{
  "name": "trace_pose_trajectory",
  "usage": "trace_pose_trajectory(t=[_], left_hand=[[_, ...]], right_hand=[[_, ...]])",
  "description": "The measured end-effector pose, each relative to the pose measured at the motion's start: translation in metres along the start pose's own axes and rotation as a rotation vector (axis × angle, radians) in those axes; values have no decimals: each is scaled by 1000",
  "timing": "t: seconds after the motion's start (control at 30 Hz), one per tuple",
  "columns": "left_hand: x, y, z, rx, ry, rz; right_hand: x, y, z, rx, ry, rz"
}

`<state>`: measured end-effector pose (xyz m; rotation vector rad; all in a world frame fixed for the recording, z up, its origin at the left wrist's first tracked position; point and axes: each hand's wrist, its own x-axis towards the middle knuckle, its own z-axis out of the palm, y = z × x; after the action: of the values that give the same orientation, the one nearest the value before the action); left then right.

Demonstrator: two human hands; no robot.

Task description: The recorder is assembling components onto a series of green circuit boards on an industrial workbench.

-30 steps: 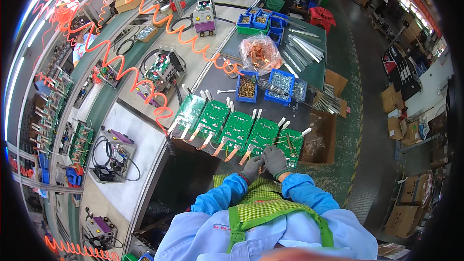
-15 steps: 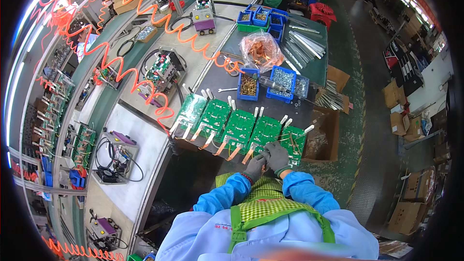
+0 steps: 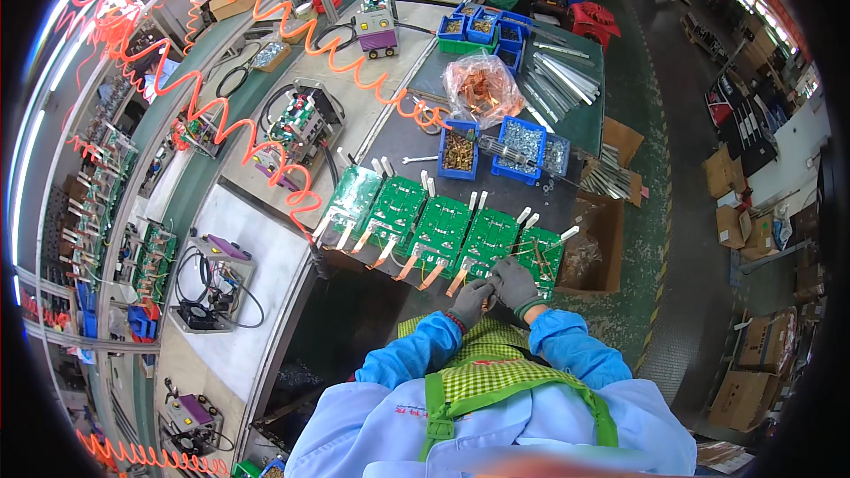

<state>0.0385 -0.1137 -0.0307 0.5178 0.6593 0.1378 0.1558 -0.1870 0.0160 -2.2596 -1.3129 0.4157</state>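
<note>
Row of green circuit boards (image 3: 440,228) laid out on a dark surface (image 3: 485,184), read from left to right. Beside the left end of the row, an orange coiled hose (image 3: 299,184) runs down to a dark fitting (image 3: 317,258); a tug on it could sweep the fitting against the leftmost board (image 3: 356,196) and shift it. Along the near edge of the row, copper strips (image 3: 432,276) project past the boards; a sleeve (image 3: 416,350) brushing them could bend one or drag its board askew. Beyond the middle of the row, a blue bin (image 3: 457,174) holds brass-coloured fasteners (image 3: 459,150); a knock might scatter them over the row and scratch it. At the near edge of the row, toward its right end, the left hand (image 3: 470,303) and right hand (image 3: 515,285), both gloved in grey, meet with fingers curled in; how nearly they close, and whether on a small part, cannot be told. Gloves probably dull touch, so any such part could slip off that edge. Just right of the row, an open cardboard box (image 3: 611,243) could catch the rightmost board (image 3: 544,252) if pushed outward.
</note>
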Motion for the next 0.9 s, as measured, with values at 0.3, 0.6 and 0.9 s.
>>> trace_pose_trajectory(t=[0.3,0.6,0.9], left_hand=[[9,-12,-15,38,-91,45],[2,-4,0,49,-26,26],[22,-24,-37,381,-148,143]], right_hand=[[2,-7,5,-122,0,88],[-5,17,6,89,63,-125],[-13,-6,-6,82,81,-27]])
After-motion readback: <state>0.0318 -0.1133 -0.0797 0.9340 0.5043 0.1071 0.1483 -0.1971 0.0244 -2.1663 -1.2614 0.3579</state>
